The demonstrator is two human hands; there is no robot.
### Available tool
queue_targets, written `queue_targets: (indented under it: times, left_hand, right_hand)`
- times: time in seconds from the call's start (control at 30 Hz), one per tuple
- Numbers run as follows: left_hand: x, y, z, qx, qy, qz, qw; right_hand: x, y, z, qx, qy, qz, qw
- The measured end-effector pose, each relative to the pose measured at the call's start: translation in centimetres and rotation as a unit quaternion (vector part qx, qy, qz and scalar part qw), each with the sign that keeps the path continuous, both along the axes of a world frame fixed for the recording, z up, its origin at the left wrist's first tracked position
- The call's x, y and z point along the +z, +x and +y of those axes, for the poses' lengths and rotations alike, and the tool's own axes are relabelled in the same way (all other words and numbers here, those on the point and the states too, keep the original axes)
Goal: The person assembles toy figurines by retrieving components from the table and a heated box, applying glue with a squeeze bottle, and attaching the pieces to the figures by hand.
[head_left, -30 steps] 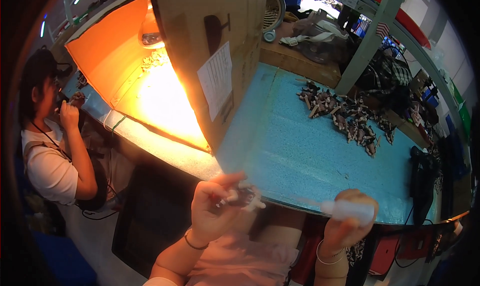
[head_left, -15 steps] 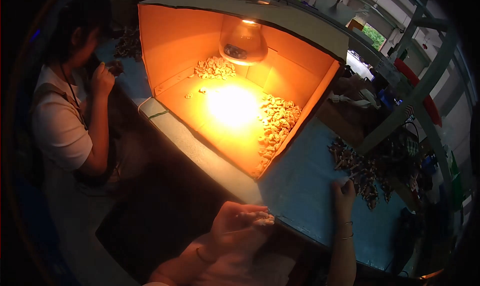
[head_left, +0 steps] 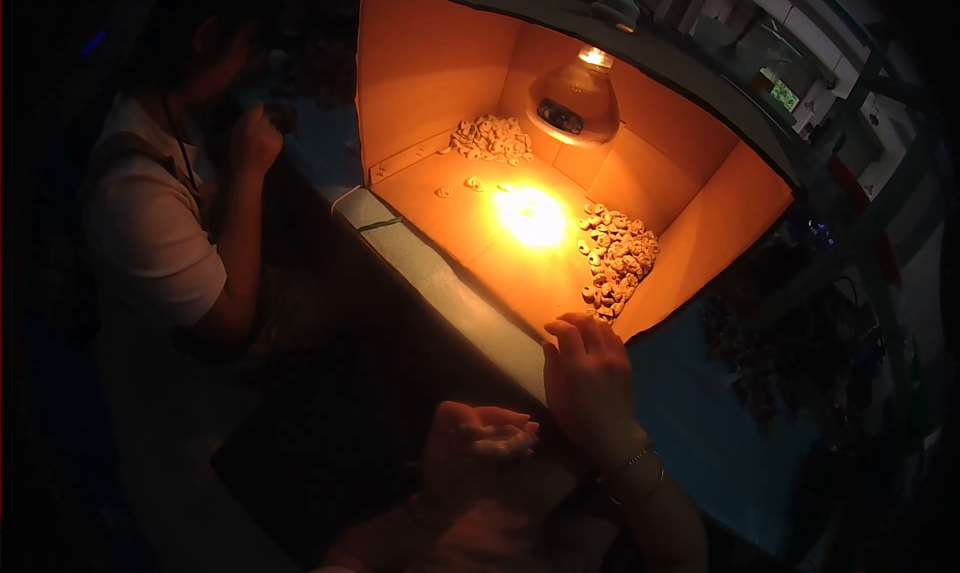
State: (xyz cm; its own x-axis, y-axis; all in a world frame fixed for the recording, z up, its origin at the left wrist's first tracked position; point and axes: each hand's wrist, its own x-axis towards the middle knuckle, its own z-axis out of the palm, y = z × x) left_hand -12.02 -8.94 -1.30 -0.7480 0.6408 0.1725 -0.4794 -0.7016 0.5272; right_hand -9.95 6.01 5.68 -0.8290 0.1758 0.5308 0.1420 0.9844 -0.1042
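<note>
My right hand (head_left: 590,378) is over the front edge of an orange-lit cardboard box (head_left: 450,43). Its fingers bend together beside the nearest pieces of a pile of small, round, knobbly pieces (head_left: 622,258); its fingertips are partly hidden, and I cannot make out what they hold. Lower and to the left, in front of the table edge, my left hand (head_left: 482,438) is turned palm up with curled fingers. Shadow hides whatever lies in them. A glowing bulb (head_left: 575,103) hangs inside the box above a bright patch on its floor.
Another heap of similar pieces (head_left: 492,138) lies in the box's far left corner, with a few loose ones nearby. A person (head_left: 160,213) sits at the left, a hand raised. Dark clustered things (head_left: 770,348) lie on the blue table surface (head_left: 700,423) at the right.
My right hand has moved left from the dark clusters to the box's front edge. My left hand stays low. The view has shifted, and the surroundings look darker.
</note>
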Motion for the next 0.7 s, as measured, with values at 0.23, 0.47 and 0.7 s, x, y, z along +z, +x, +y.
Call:
queue_targets:
  times: [0.23, 0.47, 0.7]
  left_hand:
    - [-0.2, -0.9, -3.1, 0.005, -0.019, 0.025, 0.999]
    - [-1.7, -2.0, -4.6, 0.007, 0.02, 0.086, 0.996]
    - [-1.6, -1.4, -2.6, -0.06, 0.067, 0.045, 0.995]
  right_hand:
    - [-7.2, -12.8, 10.9, -0.394, 0.071, -0.021, 0.916]
    - [-7.0, -12.8, 10.2, -0.342, 0.059, -0.145, 0.926]
    - [-7.0, -9.0, 7.1, -0.266, 0.144, -0.116, 0.946]
